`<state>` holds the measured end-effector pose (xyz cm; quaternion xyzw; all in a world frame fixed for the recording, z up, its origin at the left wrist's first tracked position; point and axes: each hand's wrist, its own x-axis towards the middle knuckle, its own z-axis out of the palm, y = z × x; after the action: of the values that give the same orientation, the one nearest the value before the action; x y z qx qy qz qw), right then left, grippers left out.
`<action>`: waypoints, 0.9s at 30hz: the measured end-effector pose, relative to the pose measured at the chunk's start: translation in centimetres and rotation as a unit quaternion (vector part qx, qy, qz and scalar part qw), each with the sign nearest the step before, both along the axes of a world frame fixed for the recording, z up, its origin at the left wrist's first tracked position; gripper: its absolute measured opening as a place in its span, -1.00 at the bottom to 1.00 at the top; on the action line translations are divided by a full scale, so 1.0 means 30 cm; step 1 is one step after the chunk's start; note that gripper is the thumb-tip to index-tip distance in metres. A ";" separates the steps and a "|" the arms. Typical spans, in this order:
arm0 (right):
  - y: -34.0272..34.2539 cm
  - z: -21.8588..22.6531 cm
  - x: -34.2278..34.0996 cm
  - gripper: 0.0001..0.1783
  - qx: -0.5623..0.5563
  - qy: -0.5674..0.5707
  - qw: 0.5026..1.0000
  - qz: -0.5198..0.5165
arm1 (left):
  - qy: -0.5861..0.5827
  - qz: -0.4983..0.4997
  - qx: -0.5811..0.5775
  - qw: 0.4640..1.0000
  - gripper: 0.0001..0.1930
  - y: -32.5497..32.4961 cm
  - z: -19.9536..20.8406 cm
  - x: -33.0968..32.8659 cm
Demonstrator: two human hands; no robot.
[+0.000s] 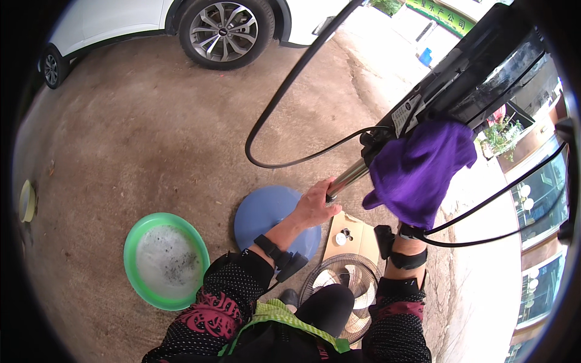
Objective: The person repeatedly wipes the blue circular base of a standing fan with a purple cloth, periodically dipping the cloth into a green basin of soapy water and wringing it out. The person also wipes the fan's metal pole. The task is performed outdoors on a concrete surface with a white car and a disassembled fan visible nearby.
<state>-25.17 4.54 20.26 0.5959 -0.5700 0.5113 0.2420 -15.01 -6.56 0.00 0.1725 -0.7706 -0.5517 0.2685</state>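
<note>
A pedestal fan's stand tilts up and away to the right, with a round blue base [257,209], a shiny metal pole [351,175] and a black upper housing [466,78]. My left hand [316,204] is closed round the lower pole, just above the base. A purple cloth [417,169] covers my right hand and lies against the stand where pole and housing meet. My right wrist [411,242] shows below the cloth; the fingers are hidden under it.
A green basin [134,266] of sudsy water stands on the concrete at left. By my legs are a wire fan grille with blades [327,278] and a cardboard piece [360,239] bearing small parts. A black cable [251,136] loops ahead. A white car [121,21] is parked beyond.
</note>
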 end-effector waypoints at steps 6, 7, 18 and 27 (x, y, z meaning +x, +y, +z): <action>-0.005 -0.025 0.012 -0.75 0.042 -0.025 0.998 0.026 | -0.011 0.006 -0.046 0.999 -0.14 0.003 -0.038 -0.010; 0.003 -0.005 0.011 -0.75 0.044 -0.020 0.998 0.028 | -0.011 0.013 -0.066 0.998 -0.14 0.004 -0.044 -0.012; 0.036 0.632 -0.067 -0.73 -0.116 0.171 0.975 -0.082 | 0.016 -0.002 -0.059 0.998 -0.16 -0.010 -0.054 -0.004; 0.029 0.778 -0.030 -0.71 0.011 0.308 0.940 -0.148 | 0.067 -0.003 -0.072 0.995 -0.19 -0.011 -0.056 0.004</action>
<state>-26.06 5.42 43.61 0.6358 -0.5552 0.2550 0.4717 -14.88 -6.89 -1.69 0.1127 -0.7892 -0.5059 0.3294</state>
